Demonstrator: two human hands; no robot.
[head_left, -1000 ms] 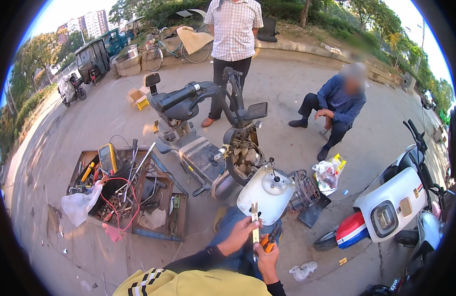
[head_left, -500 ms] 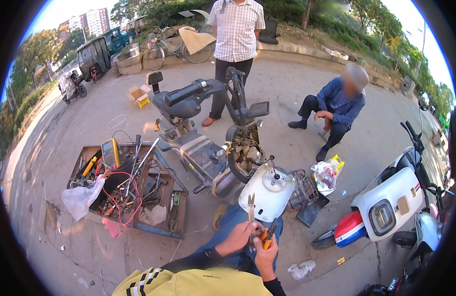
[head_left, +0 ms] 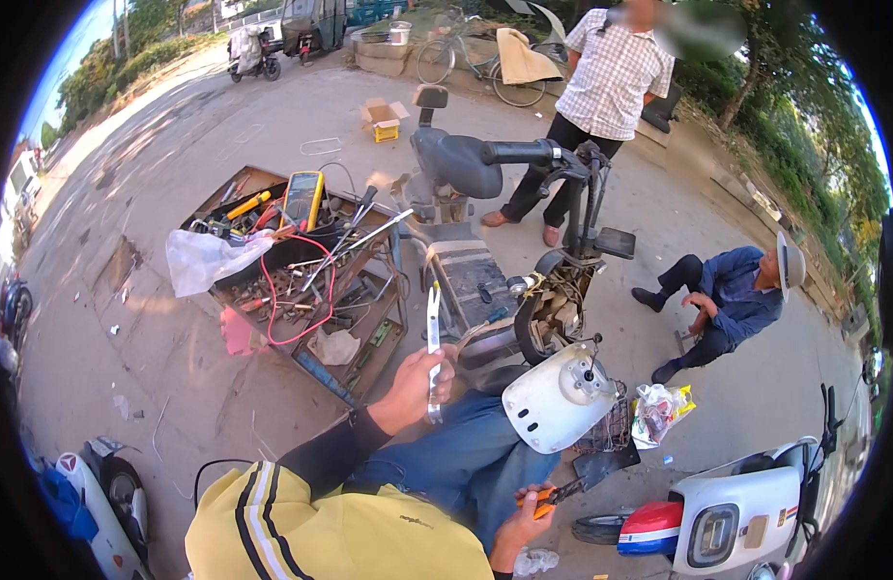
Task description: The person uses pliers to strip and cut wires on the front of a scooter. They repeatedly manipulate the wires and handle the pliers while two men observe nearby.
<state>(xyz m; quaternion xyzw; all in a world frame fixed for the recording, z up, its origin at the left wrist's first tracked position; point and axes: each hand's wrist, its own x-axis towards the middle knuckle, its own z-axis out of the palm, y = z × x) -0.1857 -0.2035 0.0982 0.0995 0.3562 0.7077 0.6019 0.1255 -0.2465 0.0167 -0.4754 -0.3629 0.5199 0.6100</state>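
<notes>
Pavement (head_left: 195, 164) grey, littered; pliers (head_left: 551, 498) between toolbox (head_left: 323, 375), white scooter (head_left: 746, 498).

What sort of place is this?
Probably an outdoor roadside repair spot: an open, brownish metal toolbox of loose tools sits on grey pavement beside a dark scooter with its front opened up, and orange-handled pliers are in the bare right hand.

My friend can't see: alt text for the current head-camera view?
A person's left hand holds a flat metal tool; the right hand, orange-handled pliers. Ahead are a cluttered toolbox and partly dismantled scooter; one person stands, another sits or squats.
</notes>
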